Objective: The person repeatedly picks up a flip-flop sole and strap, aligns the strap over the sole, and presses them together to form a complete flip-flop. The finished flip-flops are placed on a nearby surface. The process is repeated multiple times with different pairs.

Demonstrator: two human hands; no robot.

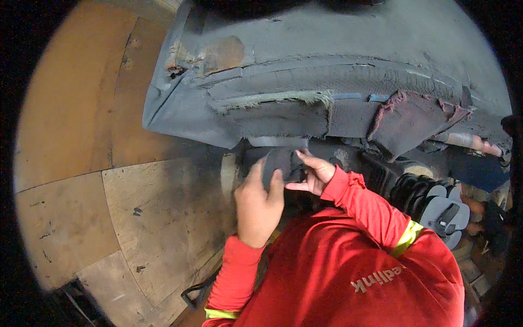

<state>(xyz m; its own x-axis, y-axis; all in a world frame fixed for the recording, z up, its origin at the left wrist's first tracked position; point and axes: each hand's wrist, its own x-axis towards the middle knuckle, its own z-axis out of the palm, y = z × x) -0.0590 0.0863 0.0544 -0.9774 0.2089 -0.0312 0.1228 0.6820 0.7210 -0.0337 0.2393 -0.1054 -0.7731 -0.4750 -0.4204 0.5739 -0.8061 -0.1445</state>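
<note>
Between my two hands is a dark grey sandal (pixel 279 161), its rounded end showing and the rest partly covered by my fingers. My left hand (pixel 259 207) grips it from the left, thumb lying along the near face. On the other side my right hand (pixel 316 173) pinches its edge with the thumb on top and fingers beneath. Both hands are just in front of a machine or bench with a dusty grey cover (pixel 185 117), close to a light metal-like strip (pixel 272 141) at its lower edge.
Grey sandals with black straps (pixel 445 213) are stacked at the right. Frayed cloth pads (pixel 417 122) hang over the cover's front edge. Worn wooden boards (pixel 163 218) spread across the left, with a dark bent handle (pixel 193 294) near their lower edge.
</note>
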